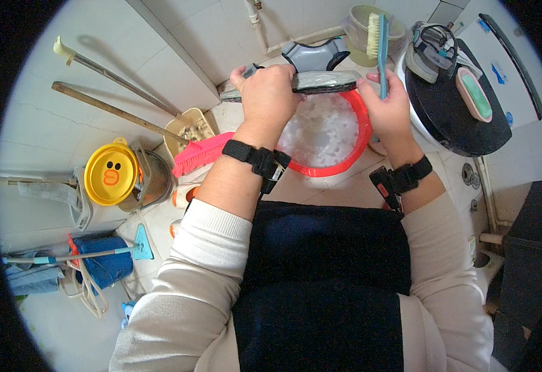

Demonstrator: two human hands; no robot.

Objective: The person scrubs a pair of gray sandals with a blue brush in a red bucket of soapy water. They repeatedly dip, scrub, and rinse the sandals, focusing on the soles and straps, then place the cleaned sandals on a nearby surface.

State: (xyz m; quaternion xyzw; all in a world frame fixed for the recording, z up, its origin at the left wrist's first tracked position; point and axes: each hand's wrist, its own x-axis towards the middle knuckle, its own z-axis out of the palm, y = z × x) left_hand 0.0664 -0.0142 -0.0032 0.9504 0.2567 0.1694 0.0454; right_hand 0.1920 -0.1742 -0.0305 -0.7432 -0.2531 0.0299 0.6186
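My left hand (271,90) grips a wet grey shoe (325,81), held sideways with its dark, treaded-looking edge facing down towards me. My right hand (387,100) holds a blue scrubbing brush (383,56) upright, its pale bristles pointing left; the fingertips are close to the right end of the shoe, and whether they touch it is unclear. Below both hands stands a red basin (365,135) of foamy, cloudy water (322,132). Just beyond the shoe a grey and black padded piece (315,55) is in view, its lower edge hidden.
At the right, a grey shoe (427,56) and a pink soap dish (466,95) with green soap lie on a black lid (447,111). A greenish bucket (359,46) stands behind. Leftward are a pink broom (201,153), a dustpan (208,116), a yellow basin (94,158) and a blue bucket (108,265).
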